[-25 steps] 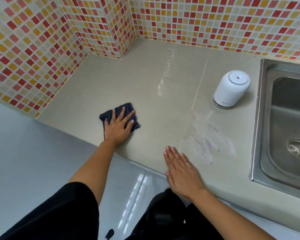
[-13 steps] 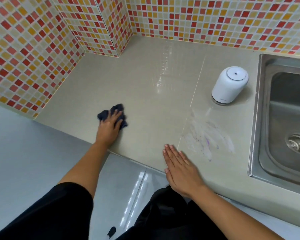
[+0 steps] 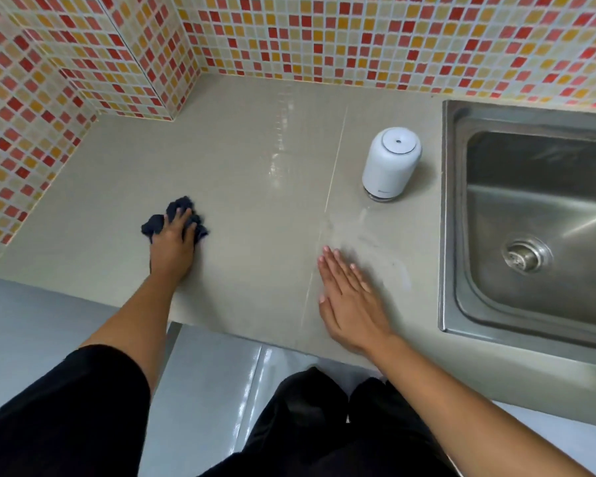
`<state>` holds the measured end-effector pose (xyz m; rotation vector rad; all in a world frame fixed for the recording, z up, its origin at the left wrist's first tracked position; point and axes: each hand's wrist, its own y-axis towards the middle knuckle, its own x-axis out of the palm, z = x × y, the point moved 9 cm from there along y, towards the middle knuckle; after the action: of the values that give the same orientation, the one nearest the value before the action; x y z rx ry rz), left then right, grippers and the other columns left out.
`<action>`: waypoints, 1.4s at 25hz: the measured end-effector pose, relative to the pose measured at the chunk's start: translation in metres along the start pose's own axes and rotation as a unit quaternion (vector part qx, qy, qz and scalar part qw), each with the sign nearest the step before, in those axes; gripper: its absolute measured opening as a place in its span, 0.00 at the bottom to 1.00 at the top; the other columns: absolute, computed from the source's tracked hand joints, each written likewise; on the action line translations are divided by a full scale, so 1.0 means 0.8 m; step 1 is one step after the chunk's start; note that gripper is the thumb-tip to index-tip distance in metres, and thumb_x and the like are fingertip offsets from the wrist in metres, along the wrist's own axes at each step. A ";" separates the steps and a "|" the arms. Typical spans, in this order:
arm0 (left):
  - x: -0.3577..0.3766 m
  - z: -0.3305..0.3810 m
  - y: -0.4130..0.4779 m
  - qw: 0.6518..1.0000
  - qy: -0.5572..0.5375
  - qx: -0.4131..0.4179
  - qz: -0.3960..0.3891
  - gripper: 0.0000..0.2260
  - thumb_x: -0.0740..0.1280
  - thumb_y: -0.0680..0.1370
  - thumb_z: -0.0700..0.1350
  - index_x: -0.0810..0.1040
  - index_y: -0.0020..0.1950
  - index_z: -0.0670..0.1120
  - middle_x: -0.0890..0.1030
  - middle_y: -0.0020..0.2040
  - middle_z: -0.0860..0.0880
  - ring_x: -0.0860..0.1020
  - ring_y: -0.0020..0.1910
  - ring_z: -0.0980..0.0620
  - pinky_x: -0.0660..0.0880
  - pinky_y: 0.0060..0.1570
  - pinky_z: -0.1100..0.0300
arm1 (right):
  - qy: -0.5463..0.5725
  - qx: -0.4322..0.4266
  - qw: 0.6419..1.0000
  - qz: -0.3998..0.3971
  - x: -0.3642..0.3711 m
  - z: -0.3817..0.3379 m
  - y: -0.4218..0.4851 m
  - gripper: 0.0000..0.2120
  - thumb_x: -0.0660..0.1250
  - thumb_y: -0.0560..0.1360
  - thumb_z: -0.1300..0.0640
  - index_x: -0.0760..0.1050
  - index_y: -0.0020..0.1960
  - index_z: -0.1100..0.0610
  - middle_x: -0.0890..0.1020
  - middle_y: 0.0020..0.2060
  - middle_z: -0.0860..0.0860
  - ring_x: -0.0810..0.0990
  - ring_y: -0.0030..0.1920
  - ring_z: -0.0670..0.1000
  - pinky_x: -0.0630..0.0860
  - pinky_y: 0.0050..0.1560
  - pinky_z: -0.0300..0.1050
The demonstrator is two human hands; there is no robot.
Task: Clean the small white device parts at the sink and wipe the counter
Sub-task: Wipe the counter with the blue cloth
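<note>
My left hand (image 3: 173,242) presses a bunched dark blue cloth (image 3: 180,205) onto the beige counter (image 3: 248,160), left of the middle, fingers curled into it. Flat on the counter near its front edge lies my right hand (image 3: 348,297), palm down, fingers together, holding nothing. A small white cylindrical device (image 3: 391,164) stands upright near the sink's left rim, apart from both hands. Between it and my right hand a faint whitish smear (image 3: 375,249) marks the counter.
A steel sink (image 3: 458,208) with a round drain (image 3: 527,256) fills the right side. Red, orange and cream mosaic tile walls (image 3: 358,36) bound the counter at the back and left, with a jutting corner (image 3: 159,80). Grey floor lies below the front edge.
The cloth went from spread flat under my left hand to bunched up in its fingers. My right hand has stayed flat near the front edge; the camera view shifted.
</note>
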<state>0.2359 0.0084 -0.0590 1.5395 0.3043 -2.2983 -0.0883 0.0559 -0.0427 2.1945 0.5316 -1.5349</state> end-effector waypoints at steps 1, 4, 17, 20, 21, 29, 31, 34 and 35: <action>0.017 0.034 0.012 0.999 -0.004 0.031 -0.010 0.18 0.57 0.82 0.45 0.69 0.71 0.45 0.65 0.74 0.43 0.69 0.66 0.37 0.69 0.60 0.45 | 0.009 0.027 0.999 0.017 -0.015 0.029 0.008 0.29 0.47 0.75 0.51 0.56 0.73 0.63 0.57 0.73 0.55 0.53 0.74 0.51 0.41 0.72 0.41; 0.062 0.144 -0.006 0.982 -0.017 0.179 -0.059 0.16 0.60 0.81 0.43 0.72 0.68 0.43 0.70 0.71 0.43 0.69 0.68 0.40 0.68 0.61 0.48 | 0.032 0.112 0.993 0.037 -0.041 0.123 0.019 0.32 0.43 0.74 0.48 0.52 0.74 0.62 0.53 0.75 0.54 0.48 0.75 0.49 0.41 0.72 0.41; 0.113 0.279 0.076 0.958 -0.046 0.264 -0.102 0.16 0.61 0.80 0.42 0.73 0.67 0.43 0.71 0.70 0.44 0.67 0.71 0.45 0.58 0.65 0.61 | 0.383 0.258 0.879 0.118 -0.048 0.238 0.125 0.51 0.81 0.57 0.49 0.54 0.71 0.49 0.70 0.67 0.46 0.69 0.66 0.45 0.67 0.66 0.47; 0.131 0.289 0.007 0.895 -0.021 0.408 -0.179 0.19 0.56 0.81 0.52 0.74 0.67 0.44 0.73 0.69 0.48 0.63 0.72 0.50 0.55 0.68 0.63 | 0.405 0.249 0.869 0.142 -0.052 0.245 0.139 0.51 0.82 0.55 0.53 0.57 0.70 0.49 0.71 0.65 0.45 0.70 0.65 0.45 0.69 0.66 0.48; 0.124 0.271 -0.010 0.879 -0.025 0.434 -0.195 0.21 0.54 0.81 0.54 0.75 0.66 0.45 0.72 0.69 0.50 0.63 0.72 0.52 0.55 0.69 0.63 | 0.405 0.247 0.868 0.143 -0.052 0.246 0.141 0.50 0.82 0.55 0.54 0.58 0.70 0.49 0.72 0.65 0.45 0.71 0.64 0.44 0.69 0.65 0.47; 0.098 0.223 0.177 0.982 -0.011 0.182 -0.039 0.15 0.61 0.80 0.43 0.73 0.67 0.44 0.72 0.69 0.44 0.71 0.65 0.41 0.67 0.61 0.51 | 0.426 0.284 0.828 0.228 -0.081 0.279 0.150 0.43 0.82 0.56 0.57 0.64 0.65 0.51 0.76 0.54 0.39 0.75 0.55 0.40 0.74 0.57 0.40; 0.127 0.296 0.166 0.968 -0.036 0.241 -0.064 0.15 0.61 0.80 0.43 0.74 0.67 0.44 0.72 0.69 0.44 0.70 0.68 0.42 0.65 0.64 0.52 | 0.415 0.282 0.827 0.253 -0.102 0.295 0.150 0.44 0.81 0.57 0.59 0.62 0.66 0.52 0.74 0.55 0.39 0.74 0.54 0.37 0.72 0.56 0.33; 0.163 0.370 0.061 0.894 -0.039 0.414 -0.165 0.17 0.60 0.80 0.47 0.75 0.66 0.43 0.74 0.68 0.44 0.68 0.70 0.44 0.63 0.67 0.52 | 0.396 0.272 0.839 0.257 -0.126 0.310 0.151 0.44 0.81 0.58 0.60 0.60 0.66 0.47 0.73 0.57 0.40 0.72 0.55 0.37 0.70 0.56 0.31; 0.163 0.369 0.030 0.864 -0.036 0.463 -0.193 0.18 0.58 0.80 0.51 0.75 0.65 0.43 0.74 0.67 0.45 0.67 0.70 0.46 0.61 0.67 0.55 | 0.385 0.271 0.844 0.259 -0.130 0.315 0.150 0.44 0.81 0.57 0.59 0.59 0.65 0.44 0.73 0.56 0.37 0.72 0.56 0.37 0.69 0.57 0.33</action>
<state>-0.0490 -0.1448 -0.0651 1.8975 -0.6968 -3.0382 -0.2576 -0.1868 -0.0098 3.0250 -0.3499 -0.4942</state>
